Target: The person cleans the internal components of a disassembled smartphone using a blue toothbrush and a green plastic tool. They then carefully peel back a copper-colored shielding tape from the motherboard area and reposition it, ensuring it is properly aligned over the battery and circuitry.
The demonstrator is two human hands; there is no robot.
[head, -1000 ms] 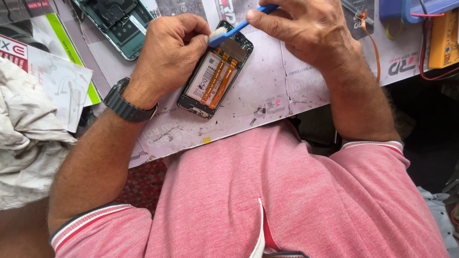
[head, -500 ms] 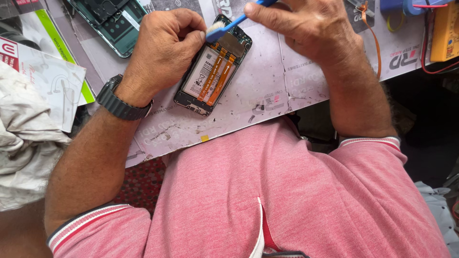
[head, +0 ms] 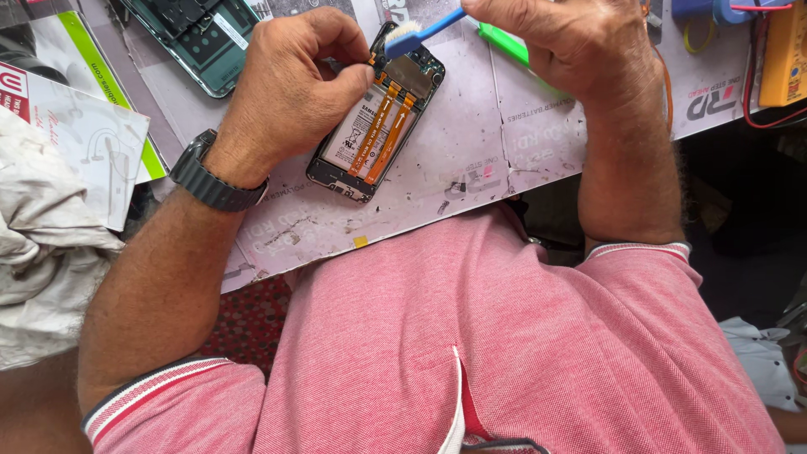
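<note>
Two hands work over an opened phone lying on the desk. Left hand, curled, steadies its edge, fingertips hidden. Right hand, partly cut off above, pinches a blue brush over the phone's top.

A pale work mat covers the desk. Off its far left corner lies a green phone shell; left of it, leaflets and crumpled cloth; right, a yellow multimeter.
</note>
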